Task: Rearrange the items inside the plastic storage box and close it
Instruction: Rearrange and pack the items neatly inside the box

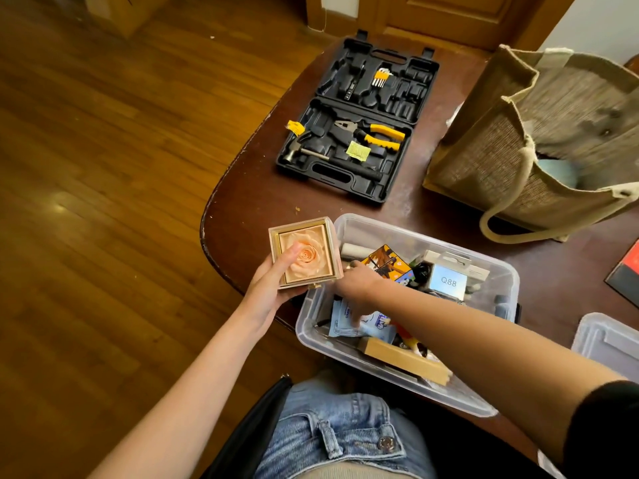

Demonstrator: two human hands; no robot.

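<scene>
Left hand (273, 278) grips rose box (304, 254); right hand (356, 288) reaching into storage box (508, 271), grip unclear.

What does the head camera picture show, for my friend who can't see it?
A person's left hand holds a small rose box beside an open plastic storage box, while the right hand reaches down among the items inside. A black tool case lies open on the table behind.

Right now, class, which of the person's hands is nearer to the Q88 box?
Right. The right hand reaches into the storage box holding the Q88 box; the left hand holds the rose box outside it.
</scene>
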